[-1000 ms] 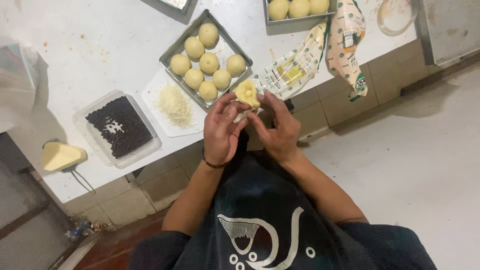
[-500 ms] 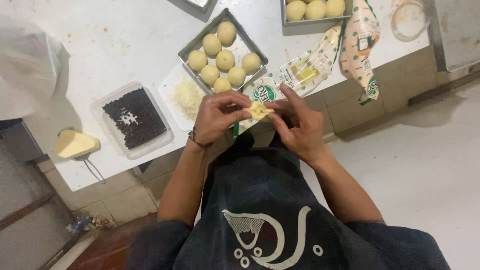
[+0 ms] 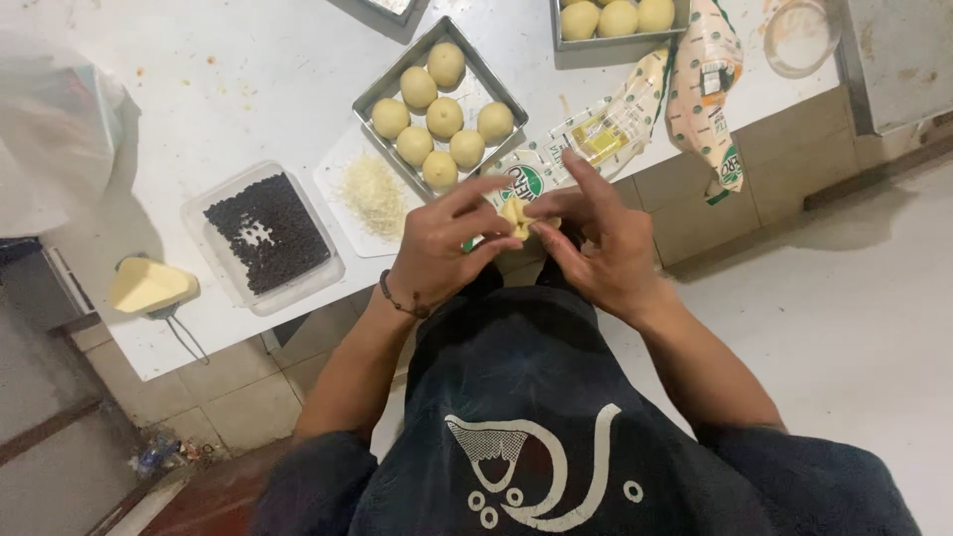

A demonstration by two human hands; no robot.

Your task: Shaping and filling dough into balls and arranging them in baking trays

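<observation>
At the middle of the frame the fingers (image 3: 476, 203) of both hands meet around a small piece of pale yellow dough (image 3: 516, 214). The left hand (image 3: 442, 248) comes in from the left side, thumb and fingertips curled inward and pinching one edge; the right hand (image 3: 601, 253) closes on it from the right, index finger stretched up and over. Both sets of fingers are clenched on the dough, which sits between the fingertips, touching them on either side, with only its top folds showing. It is held in the air just off the near edge of the worktop (image 3: 218, 79), probably so the edges can be gathered from all sides without a surface in the way.

Just above the hands lies a square metal tray (image 3: 382, 91) set at an angle, holding seven smooth dough balls (image 3: 444, 117) in rows, close enough to reach without stepping. Left of it a white sheet carries a heap of grated cheese (image 3: 372, 189), and further left a clear tub of dark chocolate chips (image 3: 266, 230) stands near the worktop edge; both look placed as fillings within arm's reach. A yellow scraper (image 3: 149, 286) rests at the lower left edge. Toward the upper right lie crumpled printed wrappers (image 3: 695, 89) and a second tray (image 3: 615, 40) of dough balls.
</observation>
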